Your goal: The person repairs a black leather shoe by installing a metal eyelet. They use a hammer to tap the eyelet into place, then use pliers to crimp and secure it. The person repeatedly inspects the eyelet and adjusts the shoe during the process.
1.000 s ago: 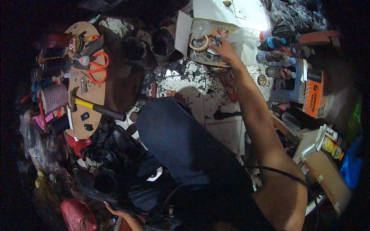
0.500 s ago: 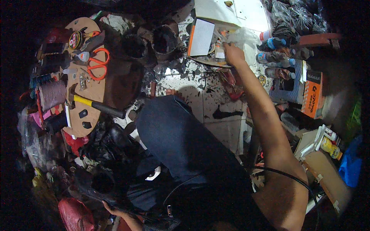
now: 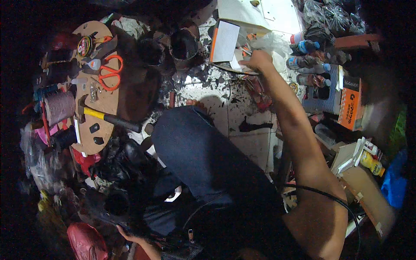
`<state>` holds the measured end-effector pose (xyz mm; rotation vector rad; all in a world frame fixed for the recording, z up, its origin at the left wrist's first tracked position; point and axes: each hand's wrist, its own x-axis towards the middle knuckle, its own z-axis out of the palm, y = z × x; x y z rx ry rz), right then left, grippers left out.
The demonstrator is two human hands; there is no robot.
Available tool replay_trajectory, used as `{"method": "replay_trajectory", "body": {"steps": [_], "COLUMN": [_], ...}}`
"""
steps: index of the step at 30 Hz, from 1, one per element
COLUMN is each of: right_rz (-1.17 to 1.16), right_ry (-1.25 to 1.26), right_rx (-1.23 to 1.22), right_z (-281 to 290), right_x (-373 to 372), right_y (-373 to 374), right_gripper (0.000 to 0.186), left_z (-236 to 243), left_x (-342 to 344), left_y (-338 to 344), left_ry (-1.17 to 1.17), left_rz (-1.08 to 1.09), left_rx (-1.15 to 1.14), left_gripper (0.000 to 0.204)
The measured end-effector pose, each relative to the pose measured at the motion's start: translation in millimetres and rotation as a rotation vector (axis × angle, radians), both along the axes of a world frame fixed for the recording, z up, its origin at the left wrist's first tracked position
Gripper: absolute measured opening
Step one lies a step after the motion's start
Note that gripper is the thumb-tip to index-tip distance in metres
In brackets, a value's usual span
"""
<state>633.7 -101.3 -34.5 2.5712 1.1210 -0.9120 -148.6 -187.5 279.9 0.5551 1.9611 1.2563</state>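
Note:
In the far box, my right hand [image 3: 258,60] reaches down with fingers bent together over the contents. A small white card [image 3: 235,63] lies against its fingertips; whether they grip it is hidden. The shallow open cardboard box [image 3: 236,70] also holds a white panel [image 3: 225,41] with an orange edge and clear plastic [image 3: 271,42]. At the lower left, my left hand [image 3: 128,236] is mostly in shadow, its thumb side lying along a dark boot [image 3: 116,203] with a round opening. The fingers appear wrapped under the boot.
On the left, a round board [image 3: 102,78] carries orange-handled scissors [image 3: 113,71], a hammer [image 3: 108,116], a round tin [image 3: 85,45] and a glue bottle [image 3: 93,64]. Dark boots [image 3: 185,43] stand far off. Several plastic bottles [image 3: 308,63] and an orange-and-black box [image 3: 350,104] line the right.
My right hand has shifted slightly nearer and turned inside the box. The white card has moved left and tilted beside its fingers. My left hand has hardly moved.

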Motion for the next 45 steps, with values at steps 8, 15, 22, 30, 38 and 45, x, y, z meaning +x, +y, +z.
{"method": "replay_trajectory", "body": {"steps": [8,15,22,30,38,45], "right_rz": [-0.071,-0.183,-0.084,-0.183,0.161,-0.011], "right_ry": [-0.064,-0.124,-0.101,-0.029,-0.223,-0.038], "right_rx": [-0.056,0.109,0.152,0.072,0.184,0.178], "right_z": [5.9,-17.4,-19.4,-33.1,-32.4,-32.8], "right_x": [-3.5,7.5,17.0,58.2,22.8,23.7], "right_y": [-17.6,-19.8,-2.5,9.4,8.1,26.2], "right_gripper": [0.095,0.035,0.031,0.037,0.024,0.034], "left_z": [-2.4,-6.7,-5.1,-6.9,-13.0,-16.0], "left_x": [-3.7,-23.4,-17.3,-29.2,-39.5,-54.2], "left_y": [-2.6,-5.7,-4.3,-8.7,-8.2,-14.3], "left_ry": [-0.058,0.154,0.130,0.124,0.015,0.328], "left_rz": [-0.095,-0.035,-0.066,-0.006,-0.058,-0.223], "left_rx": [0.041,0.014,-0.007,0.075,0.089,0.080], "left_gripper": [0.066,0.064,0.067,0.051,0.052,0.058]}}
